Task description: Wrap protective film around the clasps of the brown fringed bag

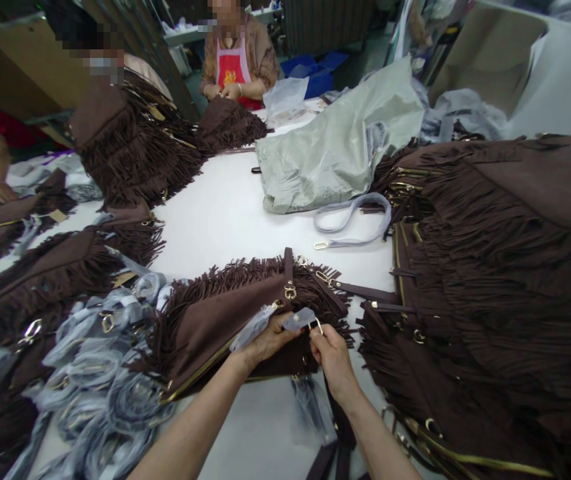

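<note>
Both hands on one brown fringed bag (225, 320), lying near centre on the white table (225, 213). Left hand (265, 343) pinching a clear plastic wrap (299, 319) against the bag's top edge; right hand (333, 357) closed on the small gold clasp (318, 327) just under that wrap. Strap (360, 291) running right from the bag toward the big pile.

Risks, judged from here:
- Wrap thin and slippery; could slide off the clasp if the pinch loosens.
- Fringe right beside the fingers; strands could get caught in the clasp or under the wrap.
- Loose strap could snag the neighbouring pile when the bag gets moved.

Counts:
- One bag in hand.
- Large heap of same brown bags (505, 280) right, count unclear.
- Heap of plastic-wrapped straps (100, 380) near left, too many to count.
- One grey dust bag (335, 147) far centre, one loose grey strap (350, 217) beside it.
- Two other people at far left and far centre, handling more fringed bags.
</note>
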A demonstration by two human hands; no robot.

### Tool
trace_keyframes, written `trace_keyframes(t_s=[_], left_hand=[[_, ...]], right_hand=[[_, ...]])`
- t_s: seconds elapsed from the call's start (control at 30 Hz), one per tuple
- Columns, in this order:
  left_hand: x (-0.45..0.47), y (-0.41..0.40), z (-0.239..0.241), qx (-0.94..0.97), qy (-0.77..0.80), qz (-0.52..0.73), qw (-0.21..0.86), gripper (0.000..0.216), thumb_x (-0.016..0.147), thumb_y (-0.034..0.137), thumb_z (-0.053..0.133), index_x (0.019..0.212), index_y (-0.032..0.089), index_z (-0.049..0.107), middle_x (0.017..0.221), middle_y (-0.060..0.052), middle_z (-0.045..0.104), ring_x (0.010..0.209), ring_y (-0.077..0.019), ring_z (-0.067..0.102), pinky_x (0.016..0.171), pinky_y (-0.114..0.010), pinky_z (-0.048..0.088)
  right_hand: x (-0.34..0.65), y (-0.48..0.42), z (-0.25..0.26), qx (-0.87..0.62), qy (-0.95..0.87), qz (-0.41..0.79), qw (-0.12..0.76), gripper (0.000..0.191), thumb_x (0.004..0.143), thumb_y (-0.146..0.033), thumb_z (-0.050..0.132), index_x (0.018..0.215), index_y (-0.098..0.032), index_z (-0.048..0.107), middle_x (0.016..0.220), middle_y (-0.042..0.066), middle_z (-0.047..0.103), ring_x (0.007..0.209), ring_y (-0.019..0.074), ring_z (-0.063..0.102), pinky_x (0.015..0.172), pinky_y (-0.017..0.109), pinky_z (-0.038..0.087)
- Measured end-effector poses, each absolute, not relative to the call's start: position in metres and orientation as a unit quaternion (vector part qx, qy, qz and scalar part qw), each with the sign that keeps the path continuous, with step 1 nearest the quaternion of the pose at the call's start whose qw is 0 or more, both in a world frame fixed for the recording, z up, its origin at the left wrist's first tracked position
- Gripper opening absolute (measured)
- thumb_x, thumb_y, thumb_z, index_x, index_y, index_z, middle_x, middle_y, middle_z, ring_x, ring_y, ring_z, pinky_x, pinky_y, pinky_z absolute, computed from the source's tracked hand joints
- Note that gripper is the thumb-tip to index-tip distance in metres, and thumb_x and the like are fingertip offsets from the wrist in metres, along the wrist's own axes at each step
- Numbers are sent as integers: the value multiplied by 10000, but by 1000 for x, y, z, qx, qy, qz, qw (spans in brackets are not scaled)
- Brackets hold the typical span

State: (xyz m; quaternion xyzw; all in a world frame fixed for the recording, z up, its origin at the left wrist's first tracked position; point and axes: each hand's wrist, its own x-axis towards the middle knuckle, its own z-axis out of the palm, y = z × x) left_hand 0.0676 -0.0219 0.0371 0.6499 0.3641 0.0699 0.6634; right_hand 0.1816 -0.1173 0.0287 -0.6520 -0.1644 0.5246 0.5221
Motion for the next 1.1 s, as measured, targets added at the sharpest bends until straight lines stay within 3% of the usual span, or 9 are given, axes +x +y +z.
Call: trace_keyframes(t_s=[0.1,0.2,0.3,0.47,0.63,0.8,0.97,1.1], left_hand=[[72,-24,40,625,381,80,677,310,706,433,573,848,158,597,856,-11,590,812,-152,499,791,-248,378],[81,-27,45,577,441,77,684,306,633,427,600,735,139,582,727,-8,577,711,-147,495,724,-257,377],[91,-30,46,534,488,83,686,271,577,389,596,659,134,553,662,-5,559,648,-139,476,677,-266,363],[95,-32,42,529,546,98,642,235,573,343,582,667,128,599,655,1,563,622,-133,463,655,-267,348],[90,-30,49,539,511,85,664,284,620,389,598,729,127,617,734,-14,598,695,-153,499,708,-269,375],[78,-21,53,581,414,19,700,328,613,381,638,829,135,615,833,-20,608,776,-161,514,768,-266,388],[73,-17,43,678,362,22,639,197,638,242,528,792,127,569,724,14,527,670,-114,440,629,-219,350],[73,-24,31,735,370,74,564,129,712,251,473,709,129,513,663,29,446,653,-99,387,602,-213,315]], right_hand=[[188,-118,31,-627,-196,572,491,309,650,-481,464,610,-181,404,477,-69,376,421,64,310,414,210,213],[192,-119,30,-601,-248,604,460,273,657,-444,462,606,-190,376,483,-65,365,438,80,323,439,229,236],[191,-122,29,-670,-364,502,408,253,732,-434,416,679,-187,407,575,-23,446,533,131,433,535,276,313],[186,-128,29,-734,-525,320,288,257,864,-279,274,986,-135,449,893,115,579,837,243,572,684,337,382],[185,-124,31,-763,-517,327,207,151,869,-200,316,899,-145,454,852,98,615,816,235,603,656,310,363],[188,-123,36,-795,-449,359,193,177,890,-203,298,919,-157,467,889,97,643,839,236,613,655,306,342],[186,-129,30,-807,-446,329,204,157,875,-208,331,900,-161,478,862,81,642,820,232,614,637,303,347],[180,-130,17,-813,-477,247,225,170,869,-231,332,855,-150,481,825,82,626,790,225,608,634,304,372]])
